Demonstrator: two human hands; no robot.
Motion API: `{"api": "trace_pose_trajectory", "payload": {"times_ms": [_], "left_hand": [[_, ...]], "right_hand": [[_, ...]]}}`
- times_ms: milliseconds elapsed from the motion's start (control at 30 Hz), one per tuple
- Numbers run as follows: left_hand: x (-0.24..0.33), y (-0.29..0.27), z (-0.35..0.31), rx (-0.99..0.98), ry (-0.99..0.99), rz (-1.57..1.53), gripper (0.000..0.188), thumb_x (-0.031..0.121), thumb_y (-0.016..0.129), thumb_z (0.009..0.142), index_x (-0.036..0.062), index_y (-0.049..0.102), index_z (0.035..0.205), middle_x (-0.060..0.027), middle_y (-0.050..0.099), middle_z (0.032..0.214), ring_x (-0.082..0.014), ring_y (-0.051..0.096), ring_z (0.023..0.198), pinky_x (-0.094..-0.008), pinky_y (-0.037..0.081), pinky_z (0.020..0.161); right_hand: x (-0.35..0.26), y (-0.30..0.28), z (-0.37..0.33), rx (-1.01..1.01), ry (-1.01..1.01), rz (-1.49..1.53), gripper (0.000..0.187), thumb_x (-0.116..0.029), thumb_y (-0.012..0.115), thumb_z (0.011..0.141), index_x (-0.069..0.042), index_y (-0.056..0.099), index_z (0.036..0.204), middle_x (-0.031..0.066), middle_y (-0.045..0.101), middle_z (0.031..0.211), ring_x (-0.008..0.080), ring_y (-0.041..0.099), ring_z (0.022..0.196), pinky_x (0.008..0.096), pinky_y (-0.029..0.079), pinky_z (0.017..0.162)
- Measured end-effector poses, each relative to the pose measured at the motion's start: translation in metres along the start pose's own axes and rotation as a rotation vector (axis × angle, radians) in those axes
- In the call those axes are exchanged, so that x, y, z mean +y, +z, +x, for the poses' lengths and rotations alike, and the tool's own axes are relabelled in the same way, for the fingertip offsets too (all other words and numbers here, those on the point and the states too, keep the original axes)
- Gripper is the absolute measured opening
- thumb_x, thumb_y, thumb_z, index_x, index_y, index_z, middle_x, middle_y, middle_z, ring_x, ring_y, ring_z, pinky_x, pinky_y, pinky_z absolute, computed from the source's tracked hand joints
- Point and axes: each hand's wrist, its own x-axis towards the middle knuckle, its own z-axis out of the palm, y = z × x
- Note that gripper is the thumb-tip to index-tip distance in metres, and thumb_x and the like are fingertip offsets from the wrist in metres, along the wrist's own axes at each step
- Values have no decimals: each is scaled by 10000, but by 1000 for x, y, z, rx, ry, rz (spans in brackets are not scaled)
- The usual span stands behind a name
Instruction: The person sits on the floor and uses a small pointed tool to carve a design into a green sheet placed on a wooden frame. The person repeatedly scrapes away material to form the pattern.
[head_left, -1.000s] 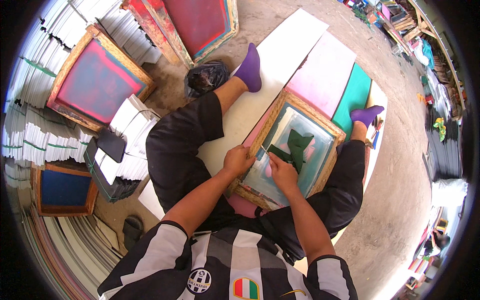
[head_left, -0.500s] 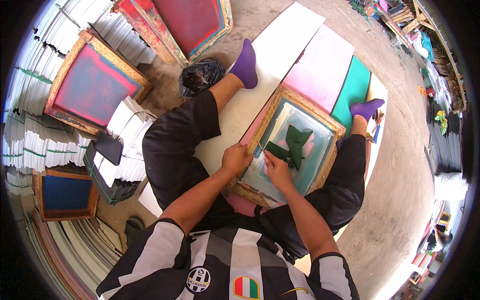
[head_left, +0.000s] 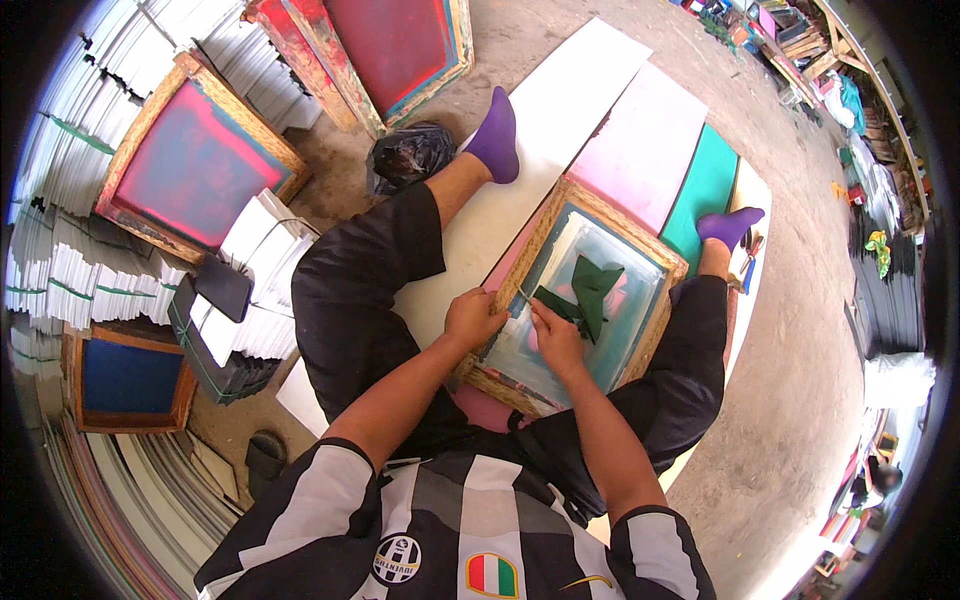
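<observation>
A wooden-framed printing screen [head_left: 655, 350] lies tilted between my legs, its mesh pale and bluish. My left hand [head_left: 474, 318] is closed on the frame's left rail. Just across from it, my right hand [head_left: 556, 336] pinches a slim, pale tool [head_left: 524, 295], whose tip points up and left toward that rail; its exact kind is too small to tell. Beyond my right fingers, dark green folded pieces [head_left: 594, 298] rest on the mesh, partly over a pinkish patch. Whether they are cloth or paper I cannot tell.
White, pink and green sheets [head_left: 690, 190] lie under the screen and my feet. Other framed screens [head_left: 205, 165] lean at the left beside tied paper stacks [head_left: 262, 245]. A black plastic bag [head_left: 408, 155] sits near my left foot; small hand tools [head_left: 750, 262] lie by my right.
The whole view has shifted slightly. Both hands keep nearly the same place on the screen, with the slim tool still in my right fingers.
</observation>
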Motion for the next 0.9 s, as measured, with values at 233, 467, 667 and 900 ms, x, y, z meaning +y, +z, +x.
{"api": "trace_pose_trajectory", "payload": {"times_ms": [233, 467, 667, 900], "left_hand": [[7, -2, 0, -1, -15, 7, 384, 383, 793, 807, 31, 743, 952, -187, 677, 910, -383, 688, 871, -483, 548, 796], [-1, 3, 1, 7, -16, -23, 404, 388, 801, 805, 27, 752, 981, -197, 677, 916, -386, 691, 878, -487, 548, 807], [-4, 4, 2, 0, -5, -36, 486, 413, 825, 773, 33, 769, 1072, -200, 688, 871, -385, 690, 828, -477, 545, 774], [-4, 10, 1, 27, 15, -22, 429, 393, 821, 771, 34, 757, 996, -198, 676, 861, -392, 681, 828, -492, 536, 769]], "right_hand": [[-20, -9, -4, -123, 418, 388, 369, -232, 626, 1021, -98, 661, 1363, 169, 754, 1134, 302, 751, 920, 410, 568, 808], [-14, -10, -18, 6, 53, -137, 350, -334, 586, 1022, -276, 674, 1355, 198, 751, 990, 427, 724, 882, 523, 568, 769], [-35, -21, -16, -139, 122, -499, 403, -401, 526, 1031, -376, 584, 1429, 213, 733, 878, 448, 722, 828, 582, 562, 719], [-47, -16, -11, -255, 144, -721, 470, -367, 525, 1033, -341, 507, 1502, 230, 730, 892, 446, 730, 798, 602, 563, 671]]}}
